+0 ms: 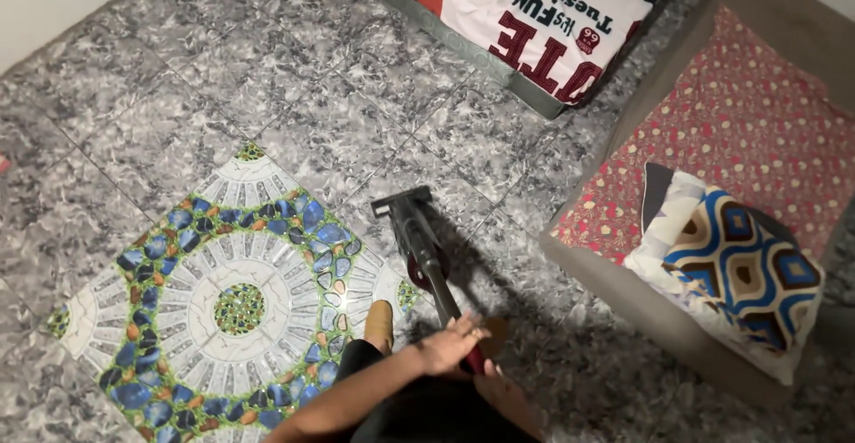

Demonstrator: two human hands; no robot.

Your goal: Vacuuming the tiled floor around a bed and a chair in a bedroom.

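Left hand [450, 345] grips the vacuum [419, 238] handle; right hand [508, 394] just below it, grip unclear. Pushed further right, it'd probably bump the mattress [614, 274].

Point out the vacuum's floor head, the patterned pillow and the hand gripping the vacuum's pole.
Black vacuum floor head [402, 202]: head view, middle of the nozzle bar.
Blue, brown and white patterned pillow [726, 269]: head view, centre of its top face.
Left hand [450, 345]: head view, back of the hand.

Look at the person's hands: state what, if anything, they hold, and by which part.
Both hands grip a stick vacuum cleaner by the upper end of its handle: the left hand wraps it from above, the right hand sits just below. Its head rests on the grey floor.
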